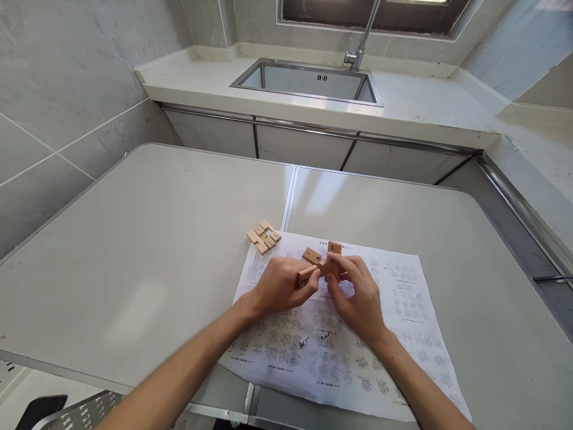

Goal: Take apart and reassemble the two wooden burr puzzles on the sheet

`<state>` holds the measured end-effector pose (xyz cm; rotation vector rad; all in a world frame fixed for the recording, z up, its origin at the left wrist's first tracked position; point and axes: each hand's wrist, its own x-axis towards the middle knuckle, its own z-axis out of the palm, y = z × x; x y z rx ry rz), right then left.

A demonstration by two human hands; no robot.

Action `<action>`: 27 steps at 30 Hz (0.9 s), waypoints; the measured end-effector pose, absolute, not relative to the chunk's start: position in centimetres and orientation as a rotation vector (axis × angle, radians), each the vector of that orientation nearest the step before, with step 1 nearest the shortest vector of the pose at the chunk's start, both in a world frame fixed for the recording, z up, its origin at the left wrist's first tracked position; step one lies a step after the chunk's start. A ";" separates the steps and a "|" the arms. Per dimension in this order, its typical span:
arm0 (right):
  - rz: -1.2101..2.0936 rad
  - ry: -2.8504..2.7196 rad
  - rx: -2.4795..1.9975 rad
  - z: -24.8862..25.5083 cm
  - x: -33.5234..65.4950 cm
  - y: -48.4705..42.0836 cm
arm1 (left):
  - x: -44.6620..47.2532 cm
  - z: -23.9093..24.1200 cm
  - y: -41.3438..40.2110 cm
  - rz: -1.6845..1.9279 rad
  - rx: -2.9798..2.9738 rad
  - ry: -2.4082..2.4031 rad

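My left hand [286, 280] is closed around a wooden puzzle piece [306, 275] marked with a 3. Fingers of my right hand [356, 289] pinch another wooden piece [334, 247], marked 2, that stands upright. The two pieces meet between my fingertips, though the fingers hide how they join. Just behind my hands, a flat notched wooden piece [311, 255] marked 1 lies on a large printed sheet [394, 358] of puzzle diagrams. At the sheet's upper left corner sits a small group of notched wooden pieces [264, 236].
The sheet lies on a pale folding table [147, 257] with a seam down its middle. Beyond the table's far edge are a counter [416, 101], a metal sink [308, 83] and a faucet [356, 57]. A tiled wall [80, 77] stands at left.
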<state>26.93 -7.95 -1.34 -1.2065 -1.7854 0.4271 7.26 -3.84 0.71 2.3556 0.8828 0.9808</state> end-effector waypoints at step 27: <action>0.301 -1.547 -1.455 -1.4 28.1 -7.1 | 7.3 1.0 -4.0 0.966 2.307 0.890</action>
